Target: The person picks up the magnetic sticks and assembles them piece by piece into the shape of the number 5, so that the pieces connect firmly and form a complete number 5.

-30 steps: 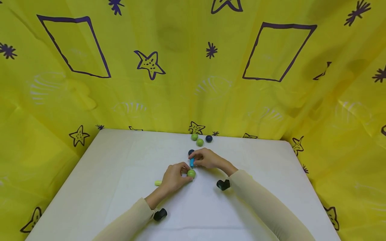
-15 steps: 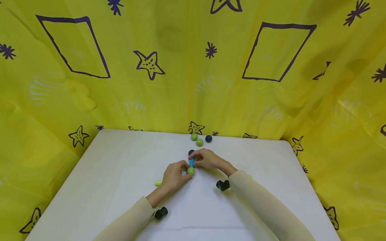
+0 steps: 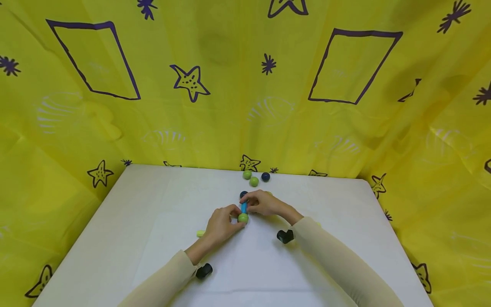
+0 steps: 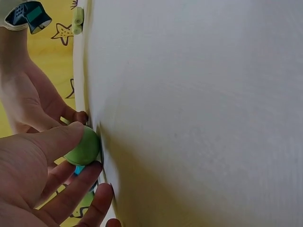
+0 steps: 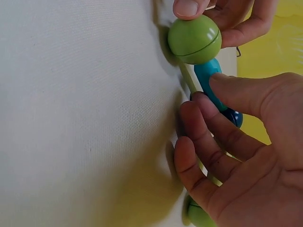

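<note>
My left hand (image 3: 221, 226) pinches a glossy green ball (image 3: 243, 218) between thumb and fingers, close over the white table. The right hand (image 3: 264, 201) holds a short blue rod (image 3: 244, 208) between thumb and fingertips. Its near end meets the green ball, and in the right wrist view the rod (image 5: 208, 80) runs straight from the ball (image 5: 195, 40). At the rod's far end is a dark blue ball (image 3: 243, 194), partly hidden by the right fingers. From the left wrist, the green ball (image 4: 85, 147) covers most of the rod.
Two green balls (image 3: 254, 181) and a dark blue ball (image 3: 266, 176) lie at the table's (image 3: 172, 192) back edge. A pale yellow-green rod (image 3: 200, 233) lies left of the left hand. Another yellowish piece (image 3: 318, 224) shows behind the right sleeve. A yellow patterned curtain (image 3: 230, 119) surrounds the table.
The left hand has moved the green ball slightly away from me, closing the small gap to the blue rod's near end. The right hand has stayed nearly still on the rod.
</note>
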Demonstrator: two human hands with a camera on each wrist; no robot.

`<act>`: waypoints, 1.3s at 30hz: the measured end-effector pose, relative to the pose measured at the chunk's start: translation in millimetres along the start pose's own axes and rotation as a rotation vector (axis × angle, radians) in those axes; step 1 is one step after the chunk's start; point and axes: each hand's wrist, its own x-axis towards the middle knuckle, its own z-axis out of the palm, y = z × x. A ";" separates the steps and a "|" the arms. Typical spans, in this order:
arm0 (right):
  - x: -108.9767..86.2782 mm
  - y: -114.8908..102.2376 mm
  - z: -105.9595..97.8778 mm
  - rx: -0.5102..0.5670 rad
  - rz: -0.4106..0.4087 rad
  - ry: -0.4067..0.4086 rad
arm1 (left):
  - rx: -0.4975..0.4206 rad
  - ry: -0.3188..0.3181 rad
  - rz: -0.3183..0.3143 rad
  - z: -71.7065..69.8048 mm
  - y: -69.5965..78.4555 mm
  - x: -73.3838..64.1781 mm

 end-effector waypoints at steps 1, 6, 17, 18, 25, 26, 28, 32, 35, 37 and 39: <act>-0.9 -0.1 -0.4 -0.001 -0.005 -0.007 | -0.002 -0.002 0.002 -0.2 -0.1 -0.1; -8.5 -4.0 -7.5 -0.013 -0.014 -0.048 | -0.004 -0.007 -0.005 -0.8 -0.8 -1.0; -45.3 -8.9 -40.6 -0.109 -0.066 -0.053 | -0.003 -0.034 0.006 -1.4 -4.2 0.2; -49.5 -8.2 -42.7 -0.118 -0.066 -0.051 | -0.002 -0.035 0.014 -1.9 -4.0 0.3; -78.3 4.7 -53.2 -0.155 -0.057 -0.052 | -0.003 -0.055 0.047 -4.7 -3.4 1.5; -82.4 7.6 -54.4 -0.157 -0.050 -0.051 | -0.003 -0.056 0.050 -5.0 -3.1 1.7; -90.1 14.0 -56.8 -0.161 -0.032 -0.048 | -0.003 -0.061 0.053 -5.6 -2.2 2.0; -105.4 26.2 -62.5 -0.161 0.001 -0.050 | 0.005 -0.070 0.051 -5.7 -2.0 3.2; -115.3 32.3 -68.3 -0.165 0.024 -0.069 | 0.008 -0.079 0.046 -6.2 -2.2 4.2; -121.2 35.5 -72.4 -0.172 0.043 -0.083 | 0.004 -0.084 0.043 -6.8 -1.8 4.8; -126.7 39.2 -76.4 -0.175 0.063 -0.100 | -0.001 -0.086 0.044 -7.3 -1.5 5.1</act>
